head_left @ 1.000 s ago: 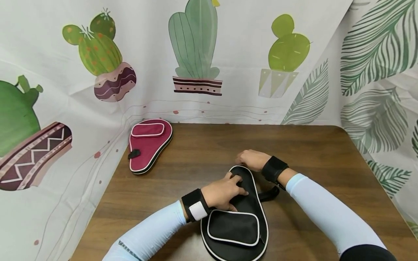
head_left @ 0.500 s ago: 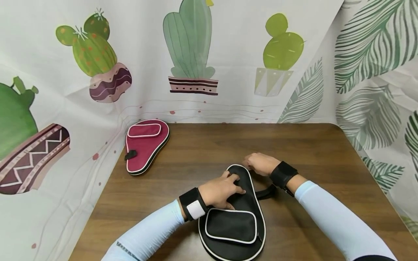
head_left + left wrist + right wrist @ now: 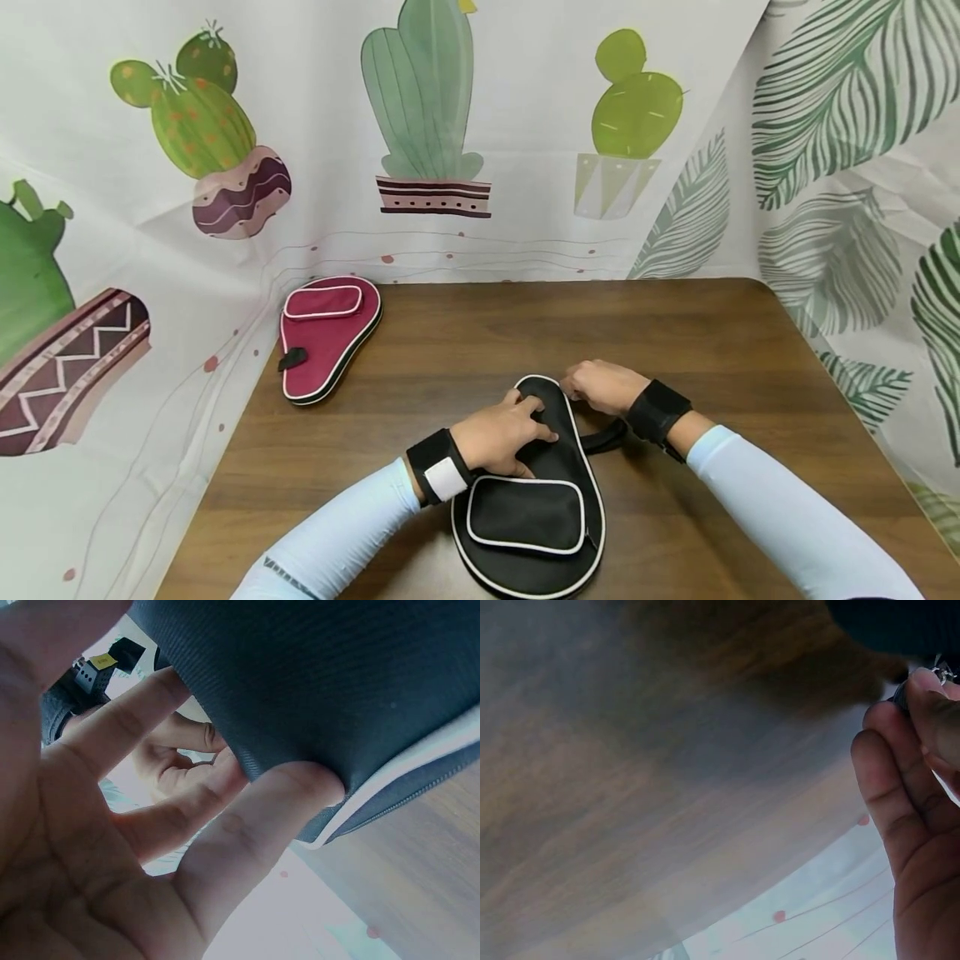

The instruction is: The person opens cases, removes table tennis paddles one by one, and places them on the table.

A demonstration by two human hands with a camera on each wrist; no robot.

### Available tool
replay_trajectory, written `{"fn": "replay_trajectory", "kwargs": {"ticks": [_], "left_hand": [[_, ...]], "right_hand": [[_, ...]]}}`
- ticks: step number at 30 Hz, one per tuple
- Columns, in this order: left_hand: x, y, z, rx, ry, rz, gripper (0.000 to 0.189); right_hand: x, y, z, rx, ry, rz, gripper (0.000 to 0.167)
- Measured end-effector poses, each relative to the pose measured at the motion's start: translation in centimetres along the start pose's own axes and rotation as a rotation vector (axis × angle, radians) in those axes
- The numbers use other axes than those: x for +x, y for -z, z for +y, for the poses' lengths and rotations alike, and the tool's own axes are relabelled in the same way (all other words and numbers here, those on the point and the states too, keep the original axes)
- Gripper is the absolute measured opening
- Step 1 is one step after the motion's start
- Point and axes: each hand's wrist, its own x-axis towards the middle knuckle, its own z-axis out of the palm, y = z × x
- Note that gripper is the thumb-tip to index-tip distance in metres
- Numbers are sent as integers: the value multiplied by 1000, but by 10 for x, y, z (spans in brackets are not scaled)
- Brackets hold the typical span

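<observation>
Fingers [image 3: 247, 832] of the left hand [image 3: 497, 439] are spread wide, tips resting on a paddle-shaped black case with white piping [image 3: 551, 462]. The case lies flat on the brown wood-grain surface [image 3: 690, 333], broad end at six o'clock, narrow end near twelve. On the broad end sits a rounded black pocket edged in white [image 3: 527, 515]. A looped black strap [image 3: 606, 437] sticks out at two o'clock from the case. At one o'clock, beside the narrow end, is the right hand [image 3: 605, 389]; the right wrist view shows its thumb and fingers narrowed, pinching a small dark tab [image 3: 901, 696] next to a silver metal link [image 3: 945, 673]. Well apart, at ten o'clock from the black case, lies a smaller dark-red paddle-shaped case with white piping [image 3: 330, 343]. Farthest, toward twelve, hangs a white cloth printed with potted cacti [image 3: 525, 100].
</observation>
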Motion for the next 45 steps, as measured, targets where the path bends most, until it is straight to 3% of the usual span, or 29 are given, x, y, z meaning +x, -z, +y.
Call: {"fn": "replay_trajectory", "kwargs": {"ticks": [7, 14, 23, 30, 34, 38, 41, 45], "left_hand": [[-1, 0, 1, -2, 4, 2, 65], [1, 0, 0, 44, 12, -17, 63], [-6, -2, 1, 44, 27, -35, 65], [-17, 0, 10, -26, 58, 15, 50], [-27, 10, 25, 39, 40, 92, 44], [-36, 20, 52, 151, -6, 177, 51], [-40, 21, 76, 181, -23, 141, 68], [-44, 15, 98, 163, 27, 8, 92]], "right_hand": [[-10, -5, -7, 11, 40, 12, 35], [-15, -8, -12, -47, 77, 66, 35], [-13, -1, -18, -116, 23, 51, 29], [-7, 15, -43, -326, -82, 118, 4], [2, 28, -58, -218, 16, 174, 30], [15, 32, -66, -45, 165, 88, 49], [26, 27, -72, 15, 253, -7, 53], [36, 21, -77, 14, 295, -105, 48]]}}
